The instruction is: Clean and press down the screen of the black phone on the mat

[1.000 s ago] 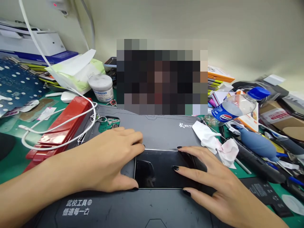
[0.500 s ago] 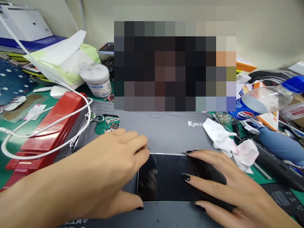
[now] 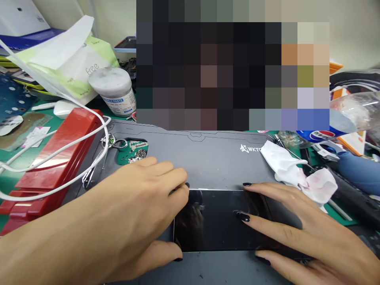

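Observation:
A black smartphone (image 3: 219, 229), or its glossy screen part, lies face up and sideways on a grey work mat (image 3: 208, 158). My left hand (image 3: 148, 209) is closed round its left end, thumb at the near edge and fingers curled at the far edge. Across the right part spans my right hand (image 3: 299, 229). One of its fingers is at the far edge, another rests on the glass, and the thumb is by the near edge. Both palms hide the ends in part. Dark polish covers the nails.
Left are a red stapler-like tool (image 3: 56, 154), a white cable (image 3: 108, 138), scissors (image 3: 111, 141), and a jar (image 3: 114, 91). Small metal parts (image 3: 139, 155) sit in the mat's cut-out. Crumpled tissue (image 3: 320, 184) and a bottle (image 3: 350, 114) are right. A blurred block covers the back.
The view has come a little closer and lower, so things at the sides have slid outward. Both hands keep their places on the smartphone, with little visible movement.

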A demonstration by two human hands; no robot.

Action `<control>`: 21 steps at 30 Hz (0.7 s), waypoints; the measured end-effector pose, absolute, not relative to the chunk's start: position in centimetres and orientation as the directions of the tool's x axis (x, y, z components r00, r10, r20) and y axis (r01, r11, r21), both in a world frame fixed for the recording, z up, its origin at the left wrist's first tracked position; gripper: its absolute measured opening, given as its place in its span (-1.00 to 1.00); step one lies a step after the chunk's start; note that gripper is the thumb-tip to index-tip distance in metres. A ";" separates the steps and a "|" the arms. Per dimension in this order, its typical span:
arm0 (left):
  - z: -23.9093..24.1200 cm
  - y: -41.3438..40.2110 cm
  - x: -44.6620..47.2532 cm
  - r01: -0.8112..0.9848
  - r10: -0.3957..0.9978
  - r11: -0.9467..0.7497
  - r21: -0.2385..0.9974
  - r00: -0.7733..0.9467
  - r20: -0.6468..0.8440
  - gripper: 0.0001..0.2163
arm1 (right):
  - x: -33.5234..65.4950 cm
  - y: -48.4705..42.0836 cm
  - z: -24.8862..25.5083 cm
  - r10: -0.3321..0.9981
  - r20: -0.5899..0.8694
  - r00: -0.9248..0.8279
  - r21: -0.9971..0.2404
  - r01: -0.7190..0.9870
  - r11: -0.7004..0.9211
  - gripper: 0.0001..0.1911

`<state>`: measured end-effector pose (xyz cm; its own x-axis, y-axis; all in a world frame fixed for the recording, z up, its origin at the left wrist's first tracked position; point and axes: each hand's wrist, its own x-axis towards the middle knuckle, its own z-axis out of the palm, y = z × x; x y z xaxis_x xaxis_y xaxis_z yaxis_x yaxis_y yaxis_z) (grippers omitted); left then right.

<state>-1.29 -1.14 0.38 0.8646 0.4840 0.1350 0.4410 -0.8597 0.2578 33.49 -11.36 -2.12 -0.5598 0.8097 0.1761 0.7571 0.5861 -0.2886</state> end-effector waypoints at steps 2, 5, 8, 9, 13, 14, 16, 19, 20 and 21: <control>0.4 -1.1 -1.3 0.442 0.482 -0.861 0.251 0.867 0.129 -0.52 | 33.6 -11.4 -2.1 0.812 0.172 -0.557 -0.285 0.761 0.582 -0.57; 0.4 -1.1 -1.3 0.446 0.489 -0.857 0.257 0.862 0.134 -0.51 | 33.5 -11.4 -2.1 0.813 0.175 -0.555 -0.290 0.760 0.581 -0.61; 0.4 -1.2 -1.3 0.445 0.491 -0.855 0.267 0.859 0.141 -0.50 | 33.3 -11.2 -2.1 0.809 0.181 -0.560 -0.294 0.754 0.588 -0.65; 0.4 -1.2 -1.3 0.442 0.489 -0.856 0.268 0.860 0.143 -0.50 | 33.3 -11.2 -2.1 0.807 0.181 -0.562 -0.294 0.752 0.589 -0.65; 0.4 -1.1 -1.2 0.437 0.482 -0.860 0.264 0.866 0.136 -0.50 | 33.2 -11.2 -2.0 0.809 0.176 -0.561 -0.293 0.754 0.588 -0.64; 0.5 -1.1 -1.2 0.438 0.482 -0.860 0.261 0.865 0.136 -0.50 | 33.2 -11.2 -2.0 0.809 0.177 -0.561 -0.295 0.754 0.587 -0.64; 0.5 -1.0 -1.2 0.438 0.481 -0.862 0.258 0.865 0.141 -0.50 | 33.2 -11.3 -2.0 0.809 0.176 -0.561 -0.304 0.750 0.587 -0.64; 0.5 -1.0 -1.3 0.438 0.479 -0.864 0.248 0.867 0.138 -0.49 | 33.3 -11.4 -2.0 0.816 0.172 -0.552 -0.320 0.752 0.577 -0.64; 0.5 -1.0 -1.3 0.436 0.476 -0.866 0.246 0.869 0.134 -0.49 | 33.3 -11.4 -2.0 0.816 0.176 -0.551 -0.322 0.751 0.576 -0.64; 0.5 -1.0 -1.3 0.436 0.476 -0.865 0.247 0.870 0.130 -0.49 | 33.3 -11.4 -1.9 0.815 0.179 -0.551 -0.323 0.750 0.578 -0.65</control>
<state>-1.31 -1.04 0.53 0.8700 0.4757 0.1298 0.4363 -0.8653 0.2468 33.32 -11.36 -1.95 -0.5510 0.8152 0.1786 0.7499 0.5776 -0.3225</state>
